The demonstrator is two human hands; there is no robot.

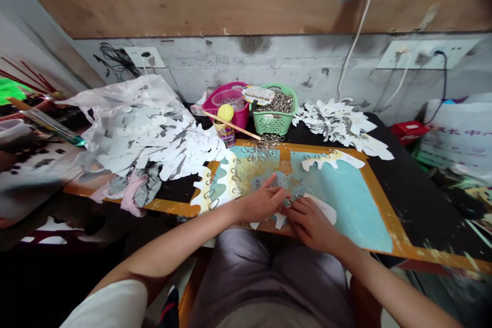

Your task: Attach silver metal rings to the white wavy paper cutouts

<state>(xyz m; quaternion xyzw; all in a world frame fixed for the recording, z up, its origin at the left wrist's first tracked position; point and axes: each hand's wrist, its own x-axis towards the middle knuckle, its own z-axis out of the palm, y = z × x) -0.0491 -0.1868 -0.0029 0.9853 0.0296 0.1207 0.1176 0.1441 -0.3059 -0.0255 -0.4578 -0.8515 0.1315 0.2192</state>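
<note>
My left hand (265,202) is at the near edge of the blue mat (346,189), fingers bent together near a metal ring, with one finger raised. Close beside it, my right hand (309,219) bears on a white scalloped cutout (325,209), fingers curled over its edge by the rings. What the fingertips pinch is too small to make out. Two scalloped pieces (229,177) with metal rings along their edges lie left of my hands, and another ringed piece (338,158) lies at the mat's far side. Loose rings (263,149) are heaped at the back.
A pink basket (240,119) and a green basket (274,124) of metal rings stand at the back, beside a can (226,134) with a stick across it. White cutouts pile up on a plastic bag (154,128) at left and at right (338,123).
</note>
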